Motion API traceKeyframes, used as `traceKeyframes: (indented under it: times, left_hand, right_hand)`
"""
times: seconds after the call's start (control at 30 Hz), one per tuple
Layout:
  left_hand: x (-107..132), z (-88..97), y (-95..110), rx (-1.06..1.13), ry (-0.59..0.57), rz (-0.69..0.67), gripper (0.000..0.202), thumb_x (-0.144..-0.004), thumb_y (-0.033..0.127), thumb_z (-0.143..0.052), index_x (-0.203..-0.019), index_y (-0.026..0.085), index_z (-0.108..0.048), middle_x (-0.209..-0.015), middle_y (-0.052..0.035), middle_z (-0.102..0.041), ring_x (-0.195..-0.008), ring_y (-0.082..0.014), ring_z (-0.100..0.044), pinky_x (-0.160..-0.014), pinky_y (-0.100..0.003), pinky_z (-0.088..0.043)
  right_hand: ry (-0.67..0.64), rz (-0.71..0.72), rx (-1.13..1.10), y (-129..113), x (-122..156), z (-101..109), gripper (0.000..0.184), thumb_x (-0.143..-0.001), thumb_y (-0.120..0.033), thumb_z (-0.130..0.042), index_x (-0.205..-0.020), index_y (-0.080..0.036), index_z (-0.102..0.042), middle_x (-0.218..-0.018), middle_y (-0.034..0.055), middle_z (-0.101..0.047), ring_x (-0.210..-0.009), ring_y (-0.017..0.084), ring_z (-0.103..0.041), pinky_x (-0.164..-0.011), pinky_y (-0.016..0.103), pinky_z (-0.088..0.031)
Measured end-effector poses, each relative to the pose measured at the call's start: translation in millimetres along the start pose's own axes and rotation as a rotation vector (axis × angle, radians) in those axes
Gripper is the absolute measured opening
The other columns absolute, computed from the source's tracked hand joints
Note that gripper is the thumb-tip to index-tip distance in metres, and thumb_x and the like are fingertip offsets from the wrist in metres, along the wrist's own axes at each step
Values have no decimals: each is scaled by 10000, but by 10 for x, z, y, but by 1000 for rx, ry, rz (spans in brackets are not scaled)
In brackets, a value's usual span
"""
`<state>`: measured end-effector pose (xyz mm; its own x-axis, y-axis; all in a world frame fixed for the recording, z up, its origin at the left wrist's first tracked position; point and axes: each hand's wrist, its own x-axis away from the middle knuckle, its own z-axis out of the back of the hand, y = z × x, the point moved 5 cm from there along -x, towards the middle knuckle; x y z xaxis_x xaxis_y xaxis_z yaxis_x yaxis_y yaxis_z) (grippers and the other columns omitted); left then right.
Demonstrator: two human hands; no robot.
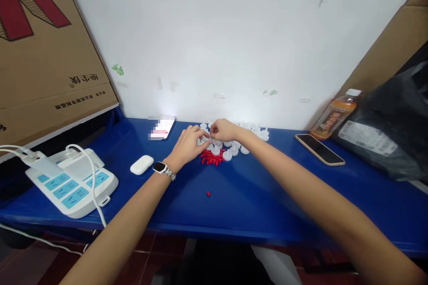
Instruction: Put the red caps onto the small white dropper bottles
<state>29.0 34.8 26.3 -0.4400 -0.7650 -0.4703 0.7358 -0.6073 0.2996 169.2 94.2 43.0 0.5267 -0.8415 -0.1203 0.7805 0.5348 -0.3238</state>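
My left hand (189, 143), with a watch on the wrist, and my right hand (223, 130) meet at the far side of the blue table (254, 191). Both hands have their fingers pinched together over a small white plastic piece (206, 137) held between them. Right under the hands lies a heap of small red caps (212, 157). Several white plastic pieces (234, 148) are spread beside and behind the hands, along the wall. One red cap (208, 194) lies alone nearer to me.
A white power strip (72, 181) with cables sits at the left, a white earbud case (141, 164) beside my left wrist. A phone (162, 128) lies by the wall, another phone (319, 148) at the right near a bottle (335, 115) and a black bag (391, 133). A cardboard box (43, 49) stands left.
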Motion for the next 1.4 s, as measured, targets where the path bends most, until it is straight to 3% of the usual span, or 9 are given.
traceKeyframes:
  times: [0.23, 0.5, 0.63, 0.8, 0.93, 1.03, 1.23, 1.3, 1.4]
  left_hand:
    - [-171, -88, -131, -25, -99, 6, 195, -916, 382, -613, -871, 240, -740, -901, -59, -631, -903, -255, -546, -801, -389, -398]
    - [-261, -86, -382, -59, -64, 84, 197, -896, 380, -621, -888, 225, -742, -889, -69, -654, -902, -267, -575, -799, -379, -410]
    - [-242, -103, -445, -89, 12, 115, 178, -896, 356, -619, -884, 224, -739, -903, -77, -657, -914, -275, -579, -803, -383, -415]
    - [-226, -122, -476, -78, 55, 119, 203, -903, 374, -613, -926, 217, -739, -912, -83, -648, -944, -278, -585, -819, -391, -435]
    - [-162, 6, -541, 69, 119, 124, 290, -911, 434, -598, -1026, 194, -713, -958, -84, -646, -916, -248, -599, -808, -378, -474]
    - [-64, 108, -607, 188, 110, 121, 280, -876, 453, -637, -940, 189, -703, -859, -59, -661, -769, -199, -596, -714, -338, -487]
    - [28, 15, -641, 288, -90, 142, 222, -818, 414, -697, -850, 195, -707, -740, -32, -699, -615, -165, -600, -598, -299, -466]
    - [0, -23, -610, 276, -79, 125, 175, -845, 365, -664, -850, 196, -712, -752, -37, -711, -623, -166, -615, -617, -300, -476]
    - [-44, -54, -547, 216, -28, 103, 161, -868, 335, -631, -870, 202, -723, -798, -49, -724, -679, -183, -635, -666, -311, -488]
  right_hand:
    - [-34, -24, 6, -5, -159, 12, 142, -722, -114, -628, -713, -181, -753, -742, 45, -745, -732, 184, -654, -651, 255, -433]
    - [297, -26, -183, -2, -73, 169, 164, -826, -212, -604, -868, -150, -749, -783, 45, -737, -706, 151, -638, -657, 243, -440]
    - [163, 22, -251, -69, -12, 6, 142, -804, -163, -605, -831, -148, -743, -740, 23, -729, -682, 138, -635, -646, 233, -433]
    - [50, -15, -118, -110, -36, -157, 103, -786, -174, -648, -797, -182, -750, -770, 27, -750, -727, 170, -660, -677, 254, -432]
    - [90, -8, -21, -95, -105, -188, 119, -813, -189, -633, -807, -203, -751, -824, 32, -768, -806, 199, -681, -779, 294, -430]
    - [137, -29, -6, -46, -110, -216, 148, -808, -192, -635, -891, -212, -756, -871, 28, -770, -861, 210, -682, -861, 326, -410]
    - [344, -50, -72, -95, 201, -144, 224, -855, -284, -609, -1034, -198, -713, -880, 28, -724, -868, 202, -640, -857, 331, -391]
    - [391, -46, -90, -141, 375, -100, 189, -863, -301, -599, -967, -194, -715, -823, 22, -693, -820, 190, -623, -824, 318, -391]
    - [306, -49, -119, -163, 584, -117, 142, -843, -299, -627, -885, -198, -718, -693, -18, -659, -695, 158, -599, -848, 325, -382]
